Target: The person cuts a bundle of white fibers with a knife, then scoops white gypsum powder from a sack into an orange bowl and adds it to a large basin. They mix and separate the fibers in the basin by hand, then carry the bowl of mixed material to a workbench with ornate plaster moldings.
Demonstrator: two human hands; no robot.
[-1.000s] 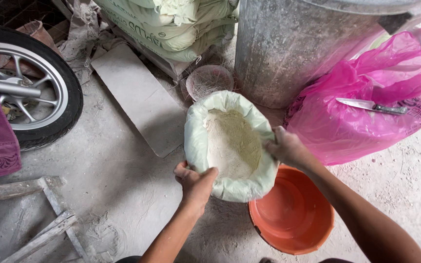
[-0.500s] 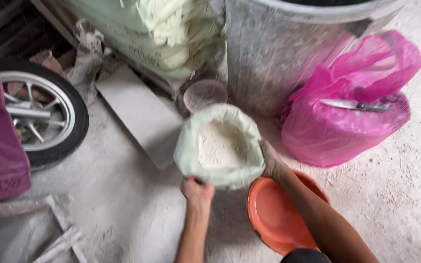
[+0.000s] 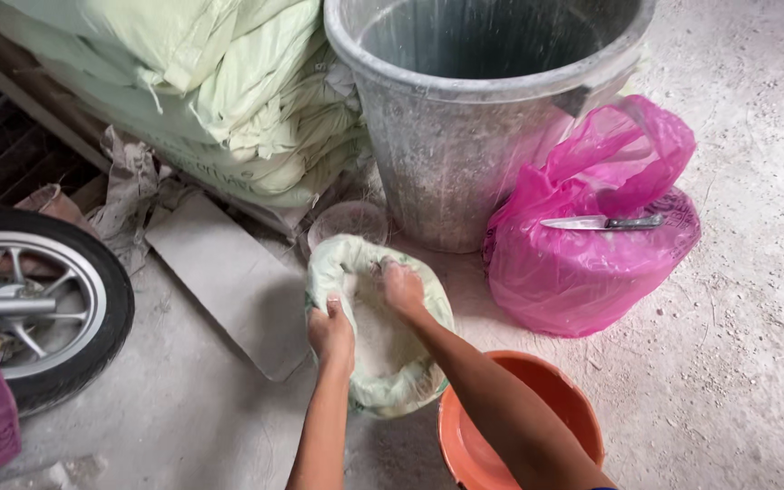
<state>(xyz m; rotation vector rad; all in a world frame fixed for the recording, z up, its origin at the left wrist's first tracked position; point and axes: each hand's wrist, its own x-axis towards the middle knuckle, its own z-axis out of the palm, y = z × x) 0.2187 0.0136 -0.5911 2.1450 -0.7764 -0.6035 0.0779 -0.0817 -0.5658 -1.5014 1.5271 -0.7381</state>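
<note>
A pale green sack (image 3: 407,377) with its top rolled down stands open on the concrete floor, holding white powder (image 3: 376,338). My left hand (image 3: 331,332) grips the sack's rolled rim on the left side. My right hand (image 3: 402,288) reaches over the far part of the opening, fingers curled on the rim or in the powder; I cannot tell which. An empty orange bowl (image 3: 551,399) sits just right of the sack, partly under my right forearm.
A large grey metal bucket (image 3: 465,136) stands behind the sack. A pink plastic bag (image 3: 592,263) with a knife (image 3: 602,222) on top lies to the right. Stacked green sacks (image 3: 183,82), a flat board (image 3: 229,272), a small clear tub (image 3: 348,220) and a motorcycle wheel (image 3: 38,308) are left.
The camera has tilted and moved closer. My hands have shifted from the sack's near sides up to its far rim, and the sack mouth has narrowed.
</note>
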